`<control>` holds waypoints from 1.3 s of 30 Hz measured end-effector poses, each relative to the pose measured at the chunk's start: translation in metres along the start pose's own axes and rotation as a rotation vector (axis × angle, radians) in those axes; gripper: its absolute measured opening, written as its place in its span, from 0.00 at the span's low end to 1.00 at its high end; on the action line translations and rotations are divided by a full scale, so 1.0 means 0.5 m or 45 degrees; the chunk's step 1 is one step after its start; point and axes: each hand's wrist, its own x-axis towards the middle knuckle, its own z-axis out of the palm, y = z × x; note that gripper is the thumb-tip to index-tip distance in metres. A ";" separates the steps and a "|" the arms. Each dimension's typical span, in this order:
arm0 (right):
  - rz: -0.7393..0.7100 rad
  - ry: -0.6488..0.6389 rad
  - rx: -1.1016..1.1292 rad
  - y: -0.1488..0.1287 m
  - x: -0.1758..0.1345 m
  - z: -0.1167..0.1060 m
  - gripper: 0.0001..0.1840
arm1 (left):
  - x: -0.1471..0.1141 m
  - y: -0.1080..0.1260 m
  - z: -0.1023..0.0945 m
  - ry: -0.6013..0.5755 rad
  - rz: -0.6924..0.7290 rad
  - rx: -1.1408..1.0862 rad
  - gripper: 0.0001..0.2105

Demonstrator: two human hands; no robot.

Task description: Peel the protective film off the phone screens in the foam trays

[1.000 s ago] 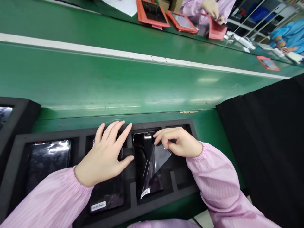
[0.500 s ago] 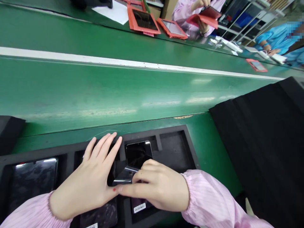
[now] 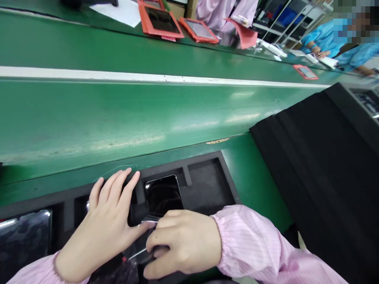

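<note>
My left hand is spread open across the black foam tray, fingertips at the tray's far rim. Its thumb reaches right and touches a glossy, see-through plastic film. Closed and bent down, my right hand appears to pinch that film; its fingertips are partly hidden. Just beyond my right hand, a black phone lies screen up in a tray slot. Another dark-screened device rests in the tray's left compartment. More dark devices are partly covered by my left hand.
A big black foam block stands at the right. Behind the tray runs a green bench with a white strip. Orange-framed tablets and a white sheet lie at the back. Co-workers in pink and blue sit across.
My right hand has moved slightly left, its index finger now curled away from my left thumb. The film has shifted nearer and left. The whole view has shifted a little rightward.
</note>
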 end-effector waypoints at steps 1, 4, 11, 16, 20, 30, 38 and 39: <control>0.012 0.001 -0.017 0.003 0.000 -0.003 0.12 | 0.001 0.001 0.001 0.000 -0.002 -0.004 0.43; 0.092 0.012 0.000 0.024 -0.001 -0.017 0.11 | 0.005 0.003 0.002 0.015 -0.018 -0.024 0.39; 0.553 0.036 0.012 0.087 -0.012 -0.051 0.26 | 0.011 0.004 0.003 0.004 -0.108 -0.045 0.36; 0.606 0.190 0.297 0.070 0.003 -0.047 0.16 | 0.013 0.001 0.004 -0.029 -0.128 -0.065 0.39; 0.691 0.480 1.113 0.056 0.029 -0.020 0.12 | 0.016 -0.002 0.005 -0.031 -0.146 -0.085 0.39; 1.141 0.594 1.874 0.057 0.043 -0.019 0.10 | 0.018 -0.006 0.006 -0.040 -0.122 -0.087 0.40; 1.095 0.618 1.819 0.061 0.034 -0.025 0.10 | 0.024 -0.004 -0.005 -0.065 -0.095 -0.093 0.38; 1.070 0.615 1.807 0.057 0.034 -0.021 0.10 | 0.024 -0.002 -0.006 -0.073 -0.095 -0.090 0.38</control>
